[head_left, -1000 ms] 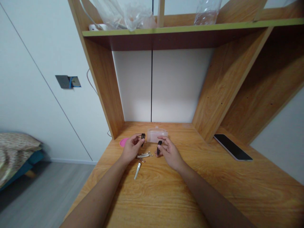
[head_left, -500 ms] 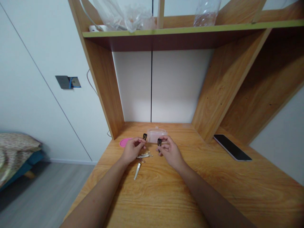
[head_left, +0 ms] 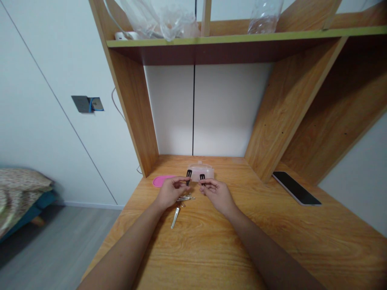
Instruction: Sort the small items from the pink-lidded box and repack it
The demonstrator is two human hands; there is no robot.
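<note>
Between thumb and fingers my left hand (head_left: 171,192) pinches a black snap hair clip (head_left: 189,174), held upright. A second black hair clip (head_left: 202,177) stands up from the pinched fingers of my right hand (head_left: 216,194), a short gap away from the first. Just behind both clips sits a clear pinkish plastic box (head_left: 196,170), partly covered by them. Silvery hair clips (head_left: 185,197) lie in a small pile beside my left hand, and one longer silver clip (head_left: 175,217) rests nearer to me. A flat pink oval (head_left: 161,181) lies left of the box, partly behind my left hand.
The wooden desk (head_left: 193,249) runs under my arms. A dark-screened tablet or phone (head_left: 296,188) lies at the right. Upright wooden panels flank the back, and a shelf (head_left: 229,38) above carries plastic bags (head_left: 175,22) and a clear bottle (head_left: 264,18).
My left hand has shifted slightly right, and its clip now shows more fully. The right-hand clip has risen a little in the fingers, so the two clips are closer together.
</note>
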